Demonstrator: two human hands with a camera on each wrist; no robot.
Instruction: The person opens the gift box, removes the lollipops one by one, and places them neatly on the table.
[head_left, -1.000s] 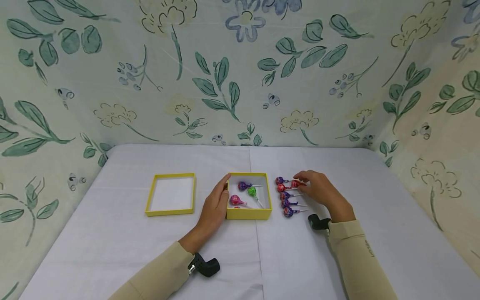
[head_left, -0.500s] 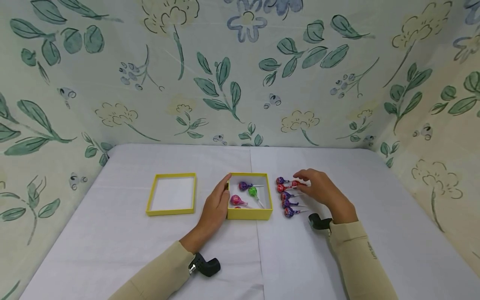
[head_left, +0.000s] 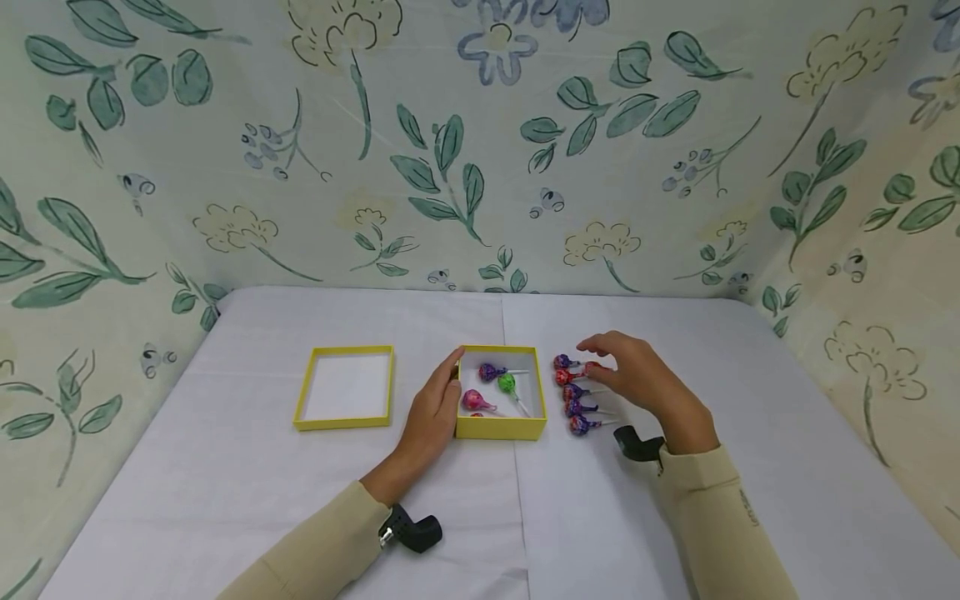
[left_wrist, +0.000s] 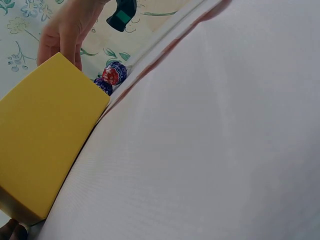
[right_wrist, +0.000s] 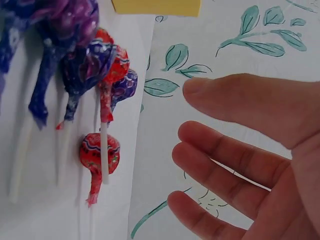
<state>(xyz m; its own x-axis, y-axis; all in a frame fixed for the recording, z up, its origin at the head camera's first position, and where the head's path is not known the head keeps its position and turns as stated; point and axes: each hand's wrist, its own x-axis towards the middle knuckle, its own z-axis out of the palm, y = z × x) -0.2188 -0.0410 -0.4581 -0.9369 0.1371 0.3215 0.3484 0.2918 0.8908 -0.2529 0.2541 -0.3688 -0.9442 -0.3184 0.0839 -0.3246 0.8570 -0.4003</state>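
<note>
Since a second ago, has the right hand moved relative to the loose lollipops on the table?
Yes. The right hand has lifted slightly and shifted toward the yellow box, its fingers now open above the red lollipop instead of resting on it.

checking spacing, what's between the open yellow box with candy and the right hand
In the head view, a column of wrapped lollipops lies on the white cloth between the yellow box and the right hand.

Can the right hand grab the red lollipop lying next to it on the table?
Probably yes. The right hand hovers open just beside the red lollipop, and nothing lies between its fingers and the candy.
</note>
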